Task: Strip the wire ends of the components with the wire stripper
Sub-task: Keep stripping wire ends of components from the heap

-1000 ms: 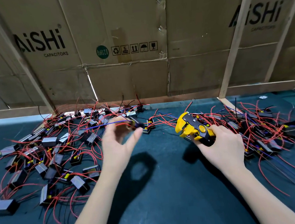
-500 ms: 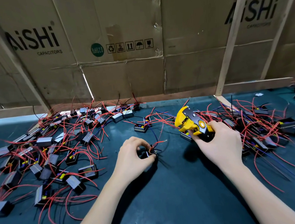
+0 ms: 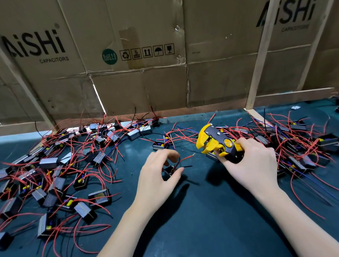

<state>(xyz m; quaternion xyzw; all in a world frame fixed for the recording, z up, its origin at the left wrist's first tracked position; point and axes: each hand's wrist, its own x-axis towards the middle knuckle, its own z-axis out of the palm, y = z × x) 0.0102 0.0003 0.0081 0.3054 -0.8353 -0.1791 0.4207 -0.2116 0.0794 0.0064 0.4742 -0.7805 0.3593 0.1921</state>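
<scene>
Wire stripper (image 3: 219, 144), yellow and black, sits squeezed in the right hand (image 3: 247, 162), its jaws a little apart. Just left of that grip, the left hand (image 3: 158, 174) pinches 1 small black component (image 3: 169, 170) low on the tabletop (image 3: 193, 228). Its red wire (image 3: 185, 158) pokes toward the jaws.

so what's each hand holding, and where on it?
Right hand: wire stripper, by its handles. Left hand: small black component, pinched at its body.
</scene>
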